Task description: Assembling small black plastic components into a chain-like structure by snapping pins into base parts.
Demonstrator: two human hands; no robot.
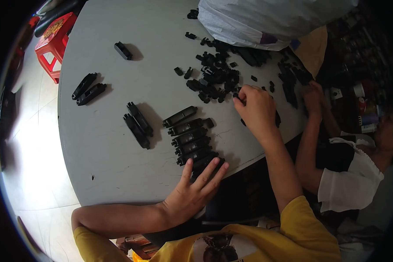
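Note:
A row of long black plastic housings (pixel 190 136) lies side by side on the grey table. My left hand (pixel 190 196) rests at the near end of this row, fingers spread, the fingertips touching the nearest housing. On top of the row's far part sits a small black piece (pixel 209 122). My right hand (pixel 255 109) is closed in a pinch at the near side of a loose pile of small black plastic parts (pixel 212 78). A small black part (pixel 236 96) shows at its fingertips; the rest of it is hidden by the fingers.
More black housings (pixel 137 124) lie in pairs to the left, with a single one (pixel 123 51) farther back. A large white sack (pixel 266 22) stands at the far side. At right, a co-worker's hands (pixel 313 100) reach the table edge. A red stool (pixel 54 46) is beyond the table's left edge.

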